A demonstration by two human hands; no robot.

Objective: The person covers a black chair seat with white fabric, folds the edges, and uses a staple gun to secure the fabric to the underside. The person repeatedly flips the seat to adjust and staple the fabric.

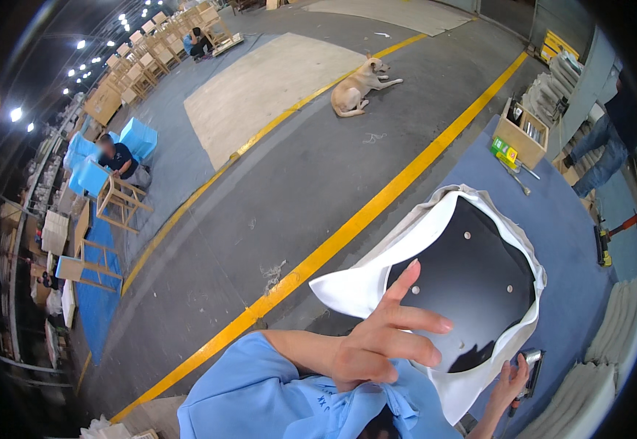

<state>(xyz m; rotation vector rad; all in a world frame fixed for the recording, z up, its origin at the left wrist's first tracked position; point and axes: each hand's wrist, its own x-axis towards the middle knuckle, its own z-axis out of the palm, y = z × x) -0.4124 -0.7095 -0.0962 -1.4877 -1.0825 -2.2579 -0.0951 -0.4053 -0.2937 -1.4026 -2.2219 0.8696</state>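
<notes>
A seat panel with a dark, smooth underside (450,293) and several small round holes lies on the blue-covered table. White fabric or padding (359,282) wraps loosely around its edge, with a greyish layer (436,201) along the far side. Over the panel's near left part, my left hand (392,333) is open, fingers spread and holding nothing. My right hand (507,384) is at the near right, beside a silver and black staple gun (532,366). Its visible fingers are apart and close to the tool; whether they touch it cannot be made out.
On the table (553,219), a wooden box (521,135) of tools stands at the far end. White padded pieces (619,322) are stacked at right, near another tool (602,245). A dog (359,88) lies on the floor. Other people (118,157) are farther off.
</notes>
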